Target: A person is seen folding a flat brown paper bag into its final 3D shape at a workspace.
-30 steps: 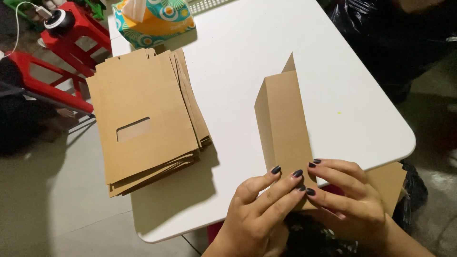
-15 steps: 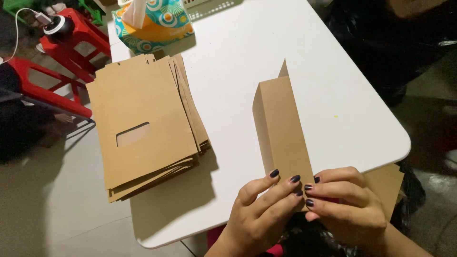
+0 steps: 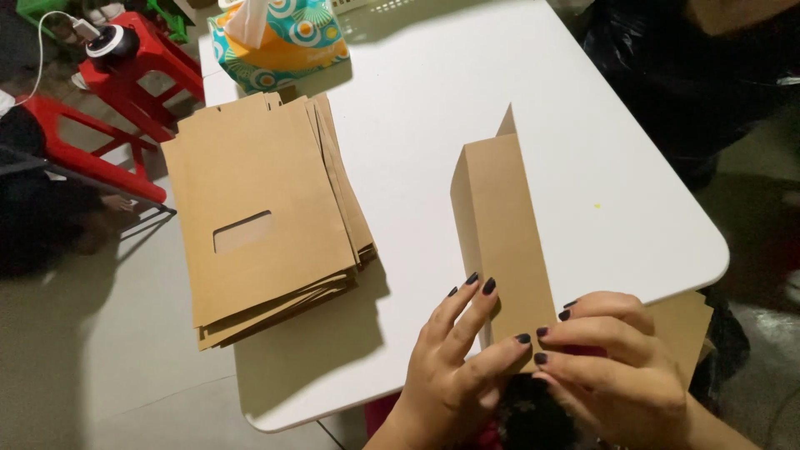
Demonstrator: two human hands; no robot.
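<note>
Both hands pinch the near end of a folded brown cardboard piece [image 3: 500,233] — left hand [image 3: 454,367] with fingers spread along its left fold, right hand [image 3: 617,367] gripping the bottom corner. The piece stands partly raised off the white tabletop [image 3: 417,125], right at its near edge. Uneven pressure could likely skew the crease or let the piece slip off that edge. Left of the hands sits a stack of flat cardboard blanks [image 3: 258,217] overhanging the tabletop; ahead, open room.
</note>
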